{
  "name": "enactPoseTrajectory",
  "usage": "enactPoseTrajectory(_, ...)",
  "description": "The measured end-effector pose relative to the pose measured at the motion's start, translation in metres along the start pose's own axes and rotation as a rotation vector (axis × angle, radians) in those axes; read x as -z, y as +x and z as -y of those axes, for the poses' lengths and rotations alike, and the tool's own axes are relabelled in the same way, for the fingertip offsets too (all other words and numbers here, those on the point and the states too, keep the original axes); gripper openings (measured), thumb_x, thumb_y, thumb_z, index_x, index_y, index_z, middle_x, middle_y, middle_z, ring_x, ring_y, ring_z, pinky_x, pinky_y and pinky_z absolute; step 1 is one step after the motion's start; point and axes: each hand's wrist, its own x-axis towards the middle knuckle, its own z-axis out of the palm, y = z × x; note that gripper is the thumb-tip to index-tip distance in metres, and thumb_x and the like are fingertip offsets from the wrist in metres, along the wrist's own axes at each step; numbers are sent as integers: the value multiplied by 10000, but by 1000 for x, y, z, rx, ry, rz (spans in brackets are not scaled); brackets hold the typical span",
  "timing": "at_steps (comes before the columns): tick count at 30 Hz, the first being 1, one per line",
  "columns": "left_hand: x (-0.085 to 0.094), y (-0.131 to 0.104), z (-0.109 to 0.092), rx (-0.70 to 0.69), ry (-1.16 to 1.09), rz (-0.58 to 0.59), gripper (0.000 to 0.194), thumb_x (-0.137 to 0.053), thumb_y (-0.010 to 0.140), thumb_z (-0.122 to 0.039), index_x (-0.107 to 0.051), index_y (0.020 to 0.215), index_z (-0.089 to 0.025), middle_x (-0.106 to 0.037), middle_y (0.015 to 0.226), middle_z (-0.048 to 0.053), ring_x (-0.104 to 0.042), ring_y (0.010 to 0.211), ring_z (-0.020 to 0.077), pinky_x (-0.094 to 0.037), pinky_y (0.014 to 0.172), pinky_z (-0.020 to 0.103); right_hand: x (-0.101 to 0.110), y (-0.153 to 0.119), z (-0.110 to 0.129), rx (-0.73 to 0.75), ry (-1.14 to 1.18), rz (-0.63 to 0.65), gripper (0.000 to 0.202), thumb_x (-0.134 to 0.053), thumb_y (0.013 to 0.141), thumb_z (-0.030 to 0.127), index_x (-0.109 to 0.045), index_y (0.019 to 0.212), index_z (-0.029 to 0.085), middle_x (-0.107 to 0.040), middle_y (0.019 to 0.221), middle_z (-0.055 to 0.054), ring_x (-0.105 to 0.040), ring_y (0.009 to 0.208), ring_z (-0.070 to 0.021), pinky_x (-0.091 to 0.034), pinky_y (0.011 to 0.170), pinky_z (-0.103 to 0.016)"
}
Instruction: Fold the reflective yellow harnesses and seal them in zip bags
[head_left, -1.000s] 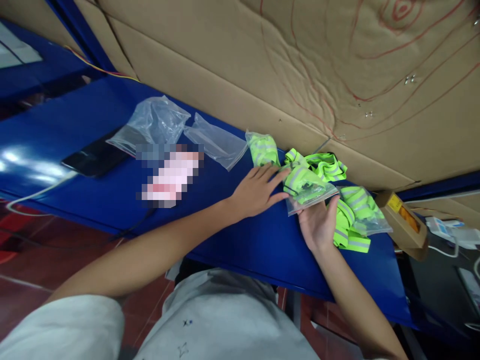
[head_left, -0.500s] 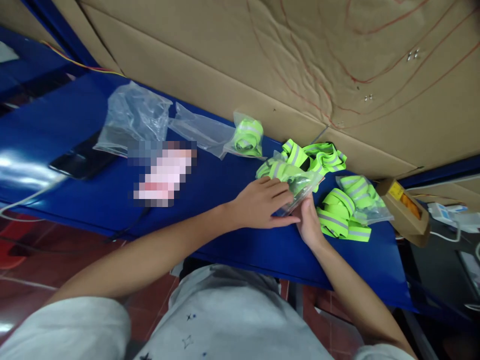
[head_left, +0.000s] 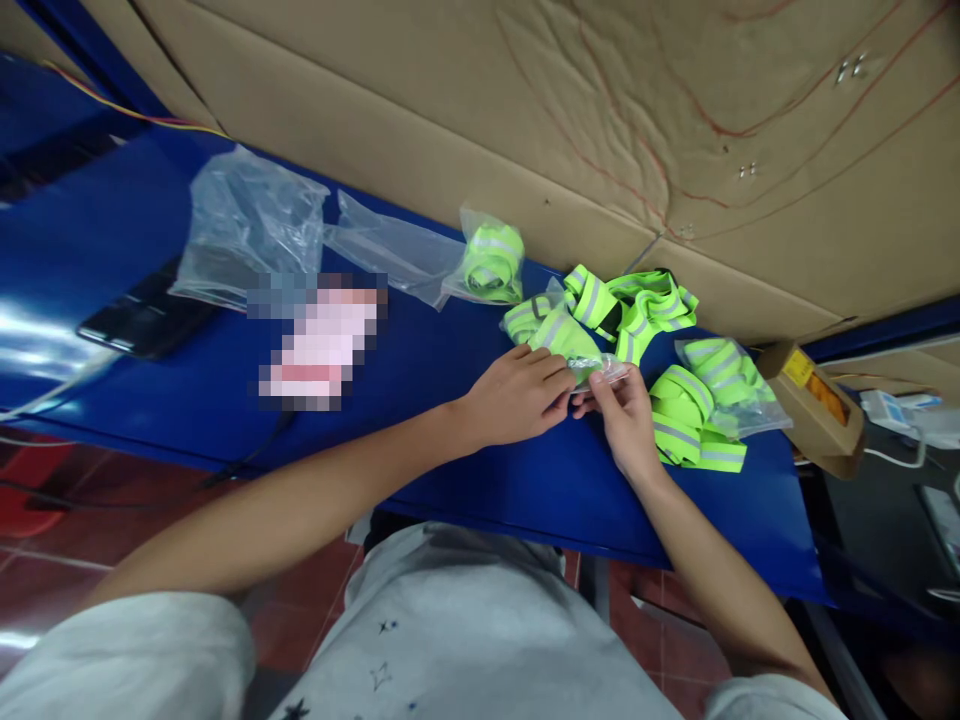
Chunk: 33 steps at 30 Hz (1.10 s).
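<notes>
A clear plastic bag (head_left: pixel 559 332) with neon green reflective strap inside lies in front of me, its near edge pinched in both hands. My left hand (head_left: pixel 519 394) has its fingers curled on the left part of that edge. Close beside it, my right hand (head_left: pixel 624 408) grips the right part between thumb and fingers. Just beyond the bag are loose green straps (head_left: pixel 634 305). Another loose strap (head_left: pixel 682 420) rests right of my right hand, touching a bagged strap (head_left: pixel 724 375). One more bagged roll (head_left: pixel 493 260) lies farther back, left of the loose straps.
The blue table (head_left: pixel 450 490) backs onto a cardboard panel (head_left: pixel 420 120). At left are large clear bags (head_left: pixel 251 220), a black phone (head_left: pixel 142 315) and a pixelated pink item (head_left: pixel 322 345). A small cardboard box (head_left: pixel 817 410) stands at the right end.
My right hand has turned and moved up, its fingers now folded over the bag's edge. My left hand's fingers have curled in, and the bag's edge lies flatter.
</notes>
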Motion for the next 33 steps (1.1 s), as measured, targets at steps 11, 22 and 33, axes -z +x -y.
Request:
enactPoseTrajectory(11,2,2,0,192,-224,-31,101,-626,940,-229,-662,858,-182,-692,831,14,-644,791,164,-469,758,300,-6,-6,1,84,59,67,428,-766,903,414,-533,1234,274,-717,899,20,-711,749,-147,-626,646,-291)
enactPoseTrajectory(22,7,2,-5,134,-144,10,197,-599,984,-322,-684,1093,-182,-701,1147,104,-659,1037,253,-509,887,381,-1,-3,-2,89,31,71,439,-739,922,412,-550,1288,260,-747,939,-11,-730,795,-180,-614,681,-330)
enactPoseTrajectory(33,35,8,27,331,-64,-101,472,-380,1022,-130,-537,1460,-210,-584,1530,94,-562,1416,231,-498,1138,385,3,-8,-5,358,-393,104,267,-557,1051,288,-666,1295,288,-728,1159,-44,-708,1019,-169,-585,924,-347)
